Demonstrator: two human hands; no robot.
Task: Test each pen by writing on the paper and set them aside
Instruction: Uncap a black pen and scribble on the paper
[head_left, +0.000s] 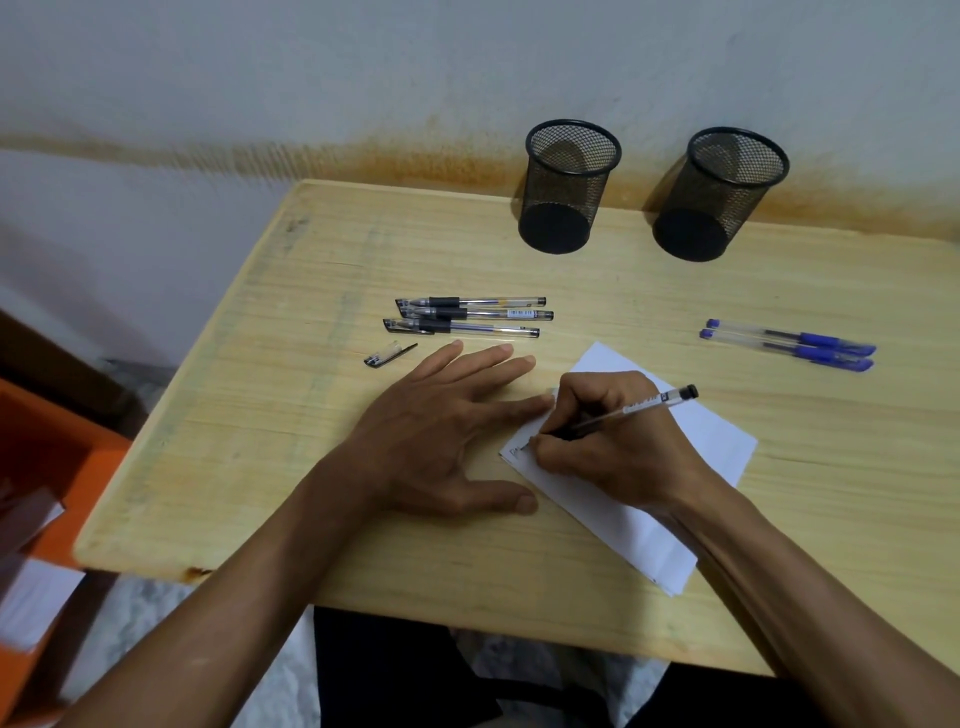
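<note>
The paper (696, 431) is pinned to the table (311, 441) by the flat, spread left hand (441, 436). A black pen (623, 413), gripped by the right hand (618, 447), is being tested. Three capped black pens (467, 315) probably remain; two blue pens (789, 345) seem set aside.

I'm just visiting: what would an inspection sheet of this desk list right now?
Surface: wooden table, worn left edge.
Job's things: paper; black pen writing; three capped black pens; two blue pens.
Clutter: loose pen cap; two empty mesh cups.
Hands: left hand flat by the paper; right hand grips the pen.
Cables: nothing seen.
Surroundings: stained wall; orange furniture at left.
</note>
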